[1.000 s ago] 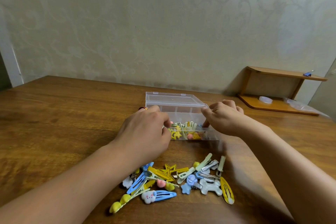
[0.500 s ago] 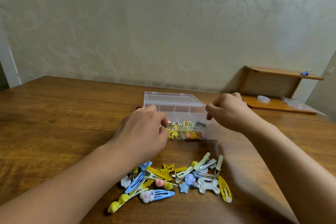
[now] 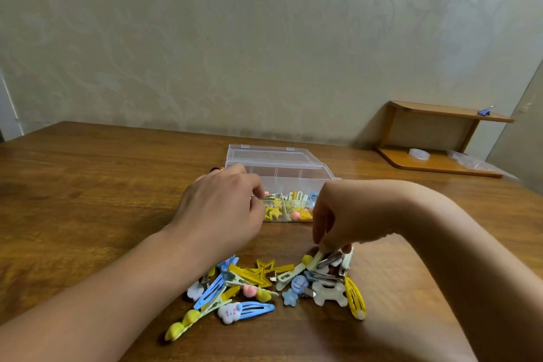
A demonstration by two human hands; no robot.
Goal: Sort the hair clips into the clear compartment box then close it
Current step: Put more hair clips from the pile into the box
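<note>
Right hand [image 3: 338, 222]: fingers pointing down, pinching a pale clip [image 3: 316, 258] at the far right of the loose pile [image 3: 264, 282].
Left hand [image 3: 223, 209]: curled at the box [image 3: 282, 182], near left corner; whether it holds anything I cannot tell.
Box: mid-table, lid open, some clips inside.
Risk: tangled neighbours may lift along and drop; the light box may slide.

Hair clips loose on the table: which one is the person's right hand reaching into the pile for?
The pale green clip at the pile's far right corner, under the right hand; its fingers touch no other.
</note>
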